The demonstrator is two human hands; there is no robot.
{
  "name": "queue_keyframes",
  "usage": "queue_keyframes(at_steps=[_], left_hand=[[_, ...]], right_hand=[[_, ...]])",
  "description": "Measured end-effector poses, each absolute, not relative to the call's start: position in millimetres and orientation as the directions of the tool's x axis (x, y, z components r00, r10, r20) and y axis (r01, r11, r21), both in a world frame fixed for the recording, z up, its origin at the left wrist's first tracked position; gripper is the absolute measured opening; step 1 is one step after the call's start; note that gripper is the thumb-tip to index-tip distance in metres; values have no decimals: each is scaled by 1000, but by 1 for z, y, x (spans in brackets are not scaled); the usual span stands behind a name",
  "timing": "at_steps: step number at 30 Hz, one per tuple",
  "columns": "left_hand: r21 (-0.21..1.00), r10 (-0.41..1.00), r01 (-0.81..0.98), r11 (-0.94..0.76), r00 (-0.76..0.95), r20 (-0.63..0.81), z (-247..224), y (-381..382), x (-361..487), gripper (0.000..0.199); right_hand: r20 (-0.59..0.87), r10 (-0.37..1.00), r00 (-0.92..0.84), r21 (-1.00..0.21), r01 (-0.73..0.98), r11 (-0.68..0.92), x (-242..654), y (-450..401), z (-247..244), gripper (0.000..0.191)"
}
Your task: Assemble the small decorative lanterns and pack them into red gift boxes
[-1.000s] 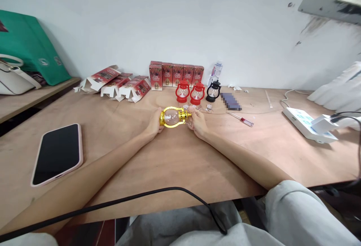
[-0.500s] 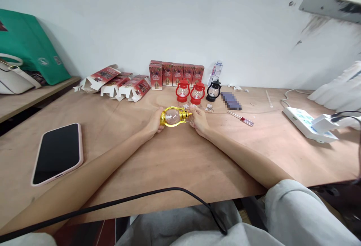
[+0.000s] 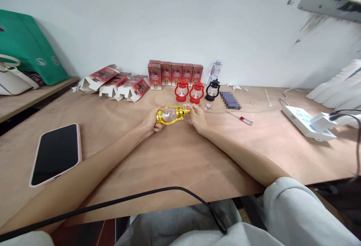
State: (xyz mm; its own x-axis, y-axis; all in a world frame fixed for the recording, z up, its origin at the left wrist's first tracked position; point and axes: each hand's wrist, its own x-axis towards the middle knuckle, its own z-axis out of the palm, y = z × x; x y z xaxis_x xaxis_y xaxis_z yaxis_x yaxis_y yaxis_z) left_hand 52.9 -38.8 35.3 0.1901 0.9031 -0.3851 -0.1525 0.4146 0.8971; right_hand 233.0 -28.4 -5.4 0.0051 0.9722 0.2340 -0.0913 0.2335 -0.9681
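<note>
Gold lantern (image 3: pixel 170 115), shiny plated look, clear bulbous globe (image 3: pixel 168 116), tipped sideways. Left fingers (image 3: pixel 158 126) wrap its round base (image 3: pixel 159 117); right fingers (image 3: pixel 193 110) pinch its pointed tip (image 3: pixel 186 111).

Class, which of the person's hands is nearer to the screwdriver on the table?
Right. The right hand is left of the screwdriver, at the top end of the gold lantern; the left hand is farther left, at the lantern's base.

No readable wording — print on red boxes (image 3: pixel 177 74), bottle label (image 3: pixel 213 70), green bag (image 3: pixel 29 44), all too small
</note>
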Motion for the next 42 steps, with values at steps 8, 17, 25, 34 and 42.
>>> queue_keyframes(at_steps=[8, 17, 25, 34, 42], left_hand=[[939, 956, -189, 287, 124, -267, 23, -44, 58, 31], [990, 998, -143, -10, -61, 1, 7, -52, 68, 21], [976, 930, -102, -195, 298, 217, 5, -55, 64, 39], [968, 889, -1, -252, 395, 232, 3, -56, 65, 41], [801, 866, 339, -494, 277, 417, 6, -91, 40, 84]], right_hand=[[265, 961, -80, -916, 291, 277, 260, -19, 29, 45], [543, 788, -290, -249, 841, 481, 242, -36, 94, 22], [569, 652, -501, -180, 698, 693, 223, -62, 86, 28], [479, 647, -594, -298, 583, 756, 238, -99, 63, 38], [-274, 431, -860, -638, 498, 587, 297, -212, 81, 31]])
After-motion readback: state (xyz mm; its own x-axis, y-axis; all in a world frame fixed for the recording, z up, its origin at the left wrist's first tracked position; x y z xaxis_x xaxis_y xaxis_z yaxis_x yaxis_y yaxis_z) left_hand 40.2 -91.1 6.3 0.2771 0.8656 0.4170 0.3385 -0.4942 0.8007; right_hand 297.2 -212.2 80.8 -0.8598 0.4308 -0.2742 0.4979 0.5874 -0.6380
